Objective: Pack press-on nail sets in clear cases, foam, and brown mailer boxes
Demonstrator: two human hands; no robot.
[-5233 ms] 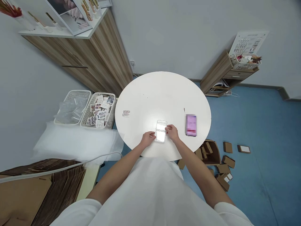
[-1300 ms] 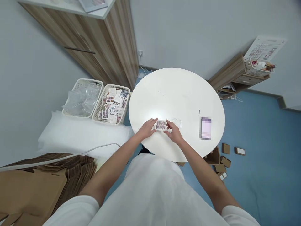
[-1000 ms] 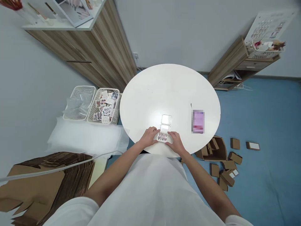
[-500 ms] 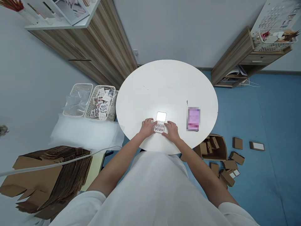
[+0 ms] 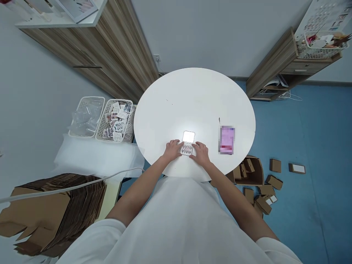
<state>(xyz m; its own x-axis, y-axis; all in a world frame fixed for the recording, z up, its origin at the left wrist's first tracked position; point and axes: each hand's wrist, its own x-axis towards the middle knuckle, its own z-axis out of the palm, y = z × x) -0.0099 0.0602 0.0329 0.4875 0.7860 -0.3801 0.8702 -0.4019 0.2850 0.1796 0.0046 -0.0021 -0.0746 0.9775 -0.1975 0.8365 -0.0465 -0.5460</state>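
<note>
A small clear plastic case lies open on the round white table, its lid flat on the far side. In the near half sits a card of press-on nails. My left hand rests at the case's left edge with its fingers curled onto it. On the right edge, my right hand presses in the same way. Both hands hold the case's near half between them.
A pink phone lies on the table's right side. Left of the table stand two white baskets, one with clear cases, one with nail cards. Flat cardboard is stacked at lower left; small brown boxes litter the blue floor.
The nail card went from the table's left into the open case, which was drawn to the near edge. Over the last half second both hands have stayed on the case.
</note>
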